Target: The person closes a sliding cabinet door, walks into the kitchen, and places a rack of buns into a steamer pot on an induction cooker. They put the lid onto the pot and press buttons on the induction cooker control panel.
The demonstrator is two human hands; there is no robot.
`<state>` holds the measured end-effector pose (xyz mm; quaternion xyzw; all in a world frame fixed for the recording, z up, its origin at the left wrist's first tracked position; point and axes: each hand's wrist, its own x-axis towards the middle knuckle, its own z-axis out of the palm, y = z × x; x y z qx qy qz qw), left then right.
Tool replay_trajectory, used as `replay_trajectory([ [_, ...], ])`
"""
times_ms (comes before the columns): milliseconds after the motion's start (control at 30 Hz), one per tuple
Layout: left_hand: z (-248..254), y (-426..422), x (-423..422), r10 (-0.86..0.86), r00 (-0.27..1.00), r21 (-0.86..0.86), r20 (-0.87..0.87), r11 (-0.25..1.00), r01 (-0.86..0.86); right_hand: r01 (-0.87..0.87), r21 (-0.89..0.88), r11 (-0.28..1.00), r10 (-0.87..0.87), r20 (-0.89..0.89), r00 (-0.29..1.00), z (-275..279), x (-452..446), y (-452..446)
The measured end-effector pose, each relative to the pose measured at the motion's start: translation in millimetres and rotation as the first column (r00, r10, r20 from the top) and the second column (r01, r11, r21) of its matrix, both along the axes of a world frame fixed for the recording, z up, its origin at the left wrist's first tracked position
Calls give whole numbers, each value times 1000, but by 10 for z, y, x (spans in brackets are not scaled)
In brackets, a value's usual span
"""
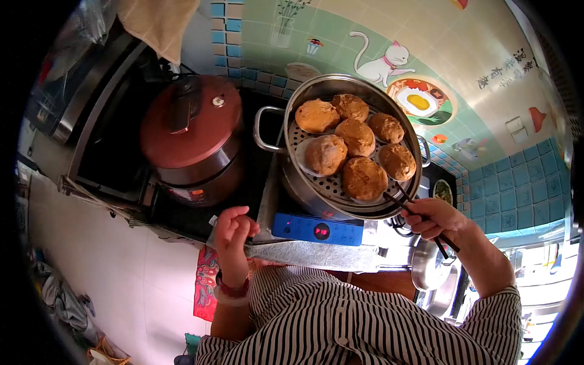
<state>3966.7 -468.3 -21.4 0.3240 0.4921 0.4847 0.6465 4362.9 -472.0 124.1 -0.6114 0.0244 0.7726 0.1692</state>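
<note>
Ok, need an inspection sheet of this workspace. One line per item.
Surface: dark counter; grey towel along the front.
Job's things: seven brown buns in a metal steamer, above a blue control panel with lit red digits.
Clutter: red-lidded cooker left of the steamer.
Hands: right hand holds dark chopsticks, tips by the nearest bun, contact unclear; left hand raised, nothing seen in it.
Cables: none identifiable for certain.
Surroundings: tiled wall, pale floor.
</note>
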Motion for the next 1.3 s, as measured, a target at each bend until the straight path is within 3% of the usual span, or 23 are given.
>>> replay_trajectory([
  [33,116,-24,74,-7,1000,1,7,1000,7,4,1,1000,-4,1,1000,14,-13,-11],
  [100,442,-98,285,-61,913,368,-404,902,224,8,6,1000,-8,6,1000,24,-38,-19],
  [167,693,-36,504,-126,787,623,-603,542,564,9,16,1000,-9,9,1000,30,-59,-28],
  [233,889,-74,882,-157,732,676,-664,294,676,-21,20,1000,20,23,1000,41,-66,-33],
  [300,1031,-75,1295,-78,762,752,-642,130,647,-9,14,1000,9,11,1000,67,-86,2],
  [400,1058,-132,1745,96,785,789,-612,1,615,-40,-7,999,40,163,986,144,-186,61],
  [567,907,-80,1958,104,772,778,-627,42,627,-126,-13,992,124,291,949,205,-163,123],
  [633,816,-83,1906,83,739,741,-669,148,655,-39,10,999,39,38,999,135,-63,98],
  [700,721,-24,1781,86,717,720,-692,162,675,-26,-15,1000,26,46,999,122,-70,120],
  [767,642,198,1539,277,739,787,-614,288,546,9,-54,999,-7,24,1000,104,-75,168],
  [833,821,465,1263,480,582,748,-656,517,417,23,-71,997,-20,32,999,79,-124,192],
  [933,706,952,943,615,364,706,-700,674,219,7,-53,999,-6,35,999,59,-134,259],
  [967,591,1089,856,607,380,693,-698,706,147,46,-84,995,-44,27,999,52,-144,311],
  [1033,392,1225,696,315,525,481,-791,850,214,83,-116,990,-81,23,996,36,-186,372],
  [1067,221,1301,691,524,493,679,-694,704,207,60,-101,993,-53,69,996,27,-211,383],
  [1100,210,1331,654,526,496,681,-691,703,204,35,-88,995,-25,117,993,30,-221,410],
  [1167,201,1345,602,301,764,589,-570,799,125,35,-84,996,-23,130,991,10,-201,403],
  [1233,223,1390,623,345,794,630,-500,774,60,82,-50,995,-79,55,995,-4,-158,378],
  [1300,245,1327,590,309,771,581,-556,809,94,100,-17,995,-100,-35,994,-21,-142,261],
])
